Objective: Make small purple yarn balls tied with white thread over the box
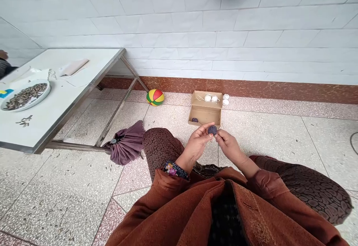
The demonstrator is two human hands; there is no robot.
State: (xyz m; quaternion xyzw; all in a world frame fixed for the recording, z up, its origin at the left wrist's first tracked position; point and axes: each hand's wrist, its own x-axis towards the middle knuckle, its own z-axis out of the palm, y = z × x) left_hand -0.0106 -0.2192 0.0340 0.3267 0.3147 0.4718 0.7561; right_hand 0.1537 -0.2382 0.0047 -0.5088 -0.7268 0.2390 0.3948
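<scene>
A small ball of dark purple-grey yarn (212, 130) sits between the fingertips of my left hand (198, 141), above the floor and in front of the open box. My right hand (228, 145) is closed, its thumb and fingers pinching yarn at the ball's right side; the strand itself is too fine to make out there. Just beyond my hands lies an open cardboard box (205, 114). Inside it, a second dark yarn ball (195, 120) rests at the left, and white yarn balls (211, 98) lie at the raised rear part.
More white balls (226, 99) lie right of the box. A striped ball (155, 97) rests near the wall. On the left, a metal-framed table (92, 78) bears a plate (46, 93) of dark seed-like pieces. A purple cloth bag (127, 143) hangs by its frame. Another person's arm shows far left.
</scene>
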